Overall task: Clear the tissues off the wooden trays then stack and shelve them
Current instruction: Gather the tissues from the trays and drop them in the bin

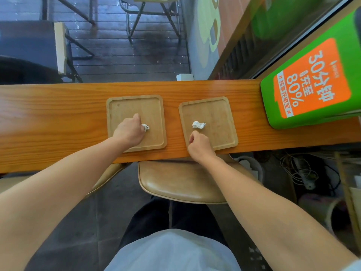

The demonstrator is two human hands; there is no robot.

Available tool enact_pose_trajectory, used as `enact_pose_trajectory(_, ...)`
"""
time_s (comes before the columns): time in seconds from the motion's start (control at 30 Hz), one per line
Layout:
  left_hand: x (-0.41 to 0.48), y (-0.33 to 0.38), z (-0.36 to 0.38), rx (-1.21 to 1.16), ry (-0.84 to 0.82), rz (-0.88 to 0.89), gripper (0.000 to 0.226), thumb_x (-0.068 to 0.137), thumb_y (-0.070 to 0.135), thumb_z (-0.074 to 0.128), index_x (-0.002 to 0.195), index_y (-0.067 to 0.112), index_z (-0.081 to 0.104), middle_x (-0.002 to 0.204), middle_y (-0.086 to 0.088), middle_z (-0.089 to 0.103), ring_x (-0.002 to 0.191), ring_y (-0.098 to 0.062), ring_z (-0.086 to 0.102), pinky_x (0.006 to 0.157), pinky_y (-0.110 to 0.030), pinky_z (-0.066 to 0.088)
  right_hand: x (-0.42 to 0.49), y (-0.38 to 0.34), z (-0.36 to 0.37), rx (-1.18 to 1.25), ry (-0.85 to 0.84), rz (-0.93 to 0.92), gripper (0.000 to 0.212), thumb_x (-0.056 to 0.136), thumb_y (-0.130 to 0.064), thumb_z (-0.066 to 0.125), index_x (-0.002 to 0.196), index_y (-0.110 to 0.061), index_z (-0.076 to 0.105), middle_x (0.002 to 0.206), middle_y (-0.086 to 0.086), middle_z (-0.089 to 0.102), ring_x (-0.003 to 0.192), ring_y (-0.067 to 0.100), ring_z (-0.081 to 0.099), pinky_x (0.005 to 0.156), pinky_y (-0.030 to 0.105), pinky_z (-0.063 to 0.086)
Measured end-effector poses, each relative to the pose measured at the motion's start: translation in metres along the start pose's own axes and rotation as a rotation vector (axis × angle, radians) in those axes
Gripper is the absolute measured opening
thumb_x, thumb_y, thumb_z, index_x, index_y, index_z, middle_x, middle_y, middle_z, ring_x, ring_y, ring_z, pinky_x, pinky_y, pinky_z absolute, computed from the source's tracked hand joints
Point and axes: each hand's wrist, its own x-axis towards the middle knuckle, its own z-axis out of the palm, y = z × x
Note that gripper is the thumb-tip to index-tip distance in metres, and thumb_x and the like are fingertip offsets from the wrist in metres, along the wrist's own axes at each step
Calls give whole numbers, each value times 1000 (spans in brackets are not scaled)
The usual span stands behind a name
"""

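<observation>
Two square wooden trays lie side by side on the counter, the left tray (152, 106) and the right tray (216, 112). My left hand (130, 130) rests on the left tray, its fingers curled over a crumpled white tissue (146, 127) that pokes out past the fingertips. A second crumpled tissue (198, 124) sits in the middle of the right tray. My right hand (200, 145) hovers at that tray's front rim, just short of the tissue and not touching it, with its fingers curled in and nothing in them.
The wooden counter (58, 118) is long and narrow. A green and orange charging box (312, 85) stands at its right end, close to the right tray. A tan stool (181, 182) sits under the counter's front edge. Cables (300, 173) lie on the floor at the right.
</observation>
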Motion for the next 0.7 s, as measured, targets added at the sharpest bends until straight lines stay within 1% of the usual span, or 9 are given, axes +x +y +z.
enact_pose_trajectory(0.1, 3, 1, 6, 16, -23, 18, 20, 100, 30, 44, 105, 11, 50, 91, -13, 63, 74, -31, 60, 66, -47, 56, 3, 5, -4, -29, 100, 10, 5, 90, -16, 45, 94, -18, 45, 96, 2, 53, 83, 22, 53, 69, 41, 48)
enact_pose_trajectory(0.17, 3, -1, 9, 20, -42, 36, 22, 101, 32, 46, 112, 13, 52, 96, -13, 64, 80, -32, 62, 71, -49, 58, 7, 8, -2, -85, 112, 7, 15, 92, -22, 49, 106, -19, 43, 102, 5, 50, 88, 24, 53, 73, 40, 48)
enact_pose_trajectory(0.27, 3, -2, 14, 35, -2, 98, 20, 101, 32, 46, 113, 19, 53, 94, -12, 63, 75, -30, 60, 65, -44, 57, 13, 15, 4, -154, 72, 38, 32, 96, -22, 47, 127, -17, 41, 111, 11, 48, 97, 28, 51, 79, 41, 47)
enact_pose_trajectory(0.33, 2, -3, 16, 90, 23, 163, 21, 102, 35, 42, 115, 23, 53, 89, -9, 60, 71, -29, 58, 60, -40, 53, 16, 18, 8, -185, 33, 67, 38, 98, -19, 44, 135, -18, 36, 117, 14, 48, 102, 29, 51, 84, 43, 48)
enact_pose_trajectory(0.4, 0, -2, 16, 149, 31, 218, 21, 102, 36, 41, 115, 25, 54, 87, -8, 59, 69, -28, 58, 57, -39, 53, 17, 20, 10, -197, 19, 61, 38, 99, -17, 41, 137, -17, 34, 118, 15, 47, 101, 29, 51, 84, 43, 49)
enact_pose_trajectory(0.5, -2, 0, 15, 245, 7, 273, 17, 101, 34, 48, 112, 22, 55, 86, -8, 65, 67, -27, 61, 58, -41, 57, 18, 20, 8, -199, 7, 43, 35, 99, -16, 38, 134, -13, 36, 115, 16, 48, 97, 30, 53, 82, 45, 50)
enact_pose_trajectory(0.57, -1, 1, 15, 284, -8, 282, 16, 101, 31, 51, 109, 18, 56, 83, -8, 67, 66, -27, 63, 59, -43, 58, 20, 20, 5, -203, 0, 42, 31, 99, -15, 37, 129, -9, 39, 110, 15, 51, 92, 29, 54, 75, 44, 49)
enact_pose_trajectory(0.63, -1, 3, 14, 272, -9, 276, 16, 101, 29, 51, 105, 15, 58, 84, -8, 67, 68, -28, 63, 61, -44, 57, 23, 19, 0, -195, 2, 55, 24, 101, -15, 36, 122, -7, 43, 104, 14, 55, 87, 27, 56, 67, 40, 45)
enact_pose_trajectory(0.7, 0, 5, 13, 214, 9, 268, 18, 101, 30, 51, 103, 13, 58, 90, -8, 65, 72, -28, 62, 62, -43, 55, 24, 16, -3, -195, 2, 52, 23, 103, -22, 37, 119, -6, 45, 103, 13, 58, 88, 27, 58, 69, 41, 47)
